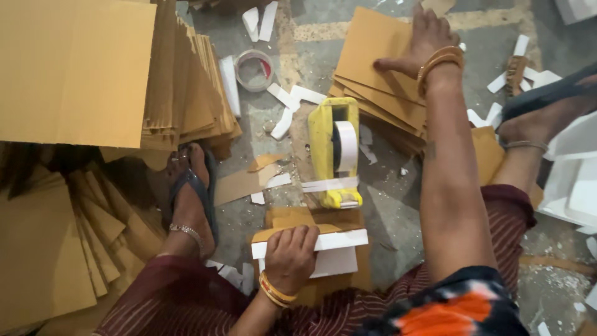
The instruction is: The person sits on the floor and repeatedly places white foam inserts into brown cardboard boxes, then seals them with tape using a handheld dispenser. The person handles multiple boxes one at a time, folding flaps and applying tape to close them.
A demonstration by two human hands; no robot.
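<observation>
Beside my left foot, a tall cardboard stack [186, 87] leans. My right hand [426, 37] lies flat, fingers spread, on smaller cardboard sheets [373, 56]. My left hand [289, 255] curls shut around a white foam strip [342, 239], just below the yellow tape dispenser [336, 152].

This was a small workshop where boxes got packed, and the work was done on the floor [398, 205]. The floor was grey, hard and dusty. Big piles of brown cardboard sheets [186, 81] stood on the left, and a smaller pile [379, 74] lay further back. A yellow tape holder [336, 152] sat in the middle, with a tape roll [254, 70] near it. White foam bits [289, 99] and torn cardboard scraps [239, 183] were scattered all around. The person sat low in sandals [199, 193].
</observation>
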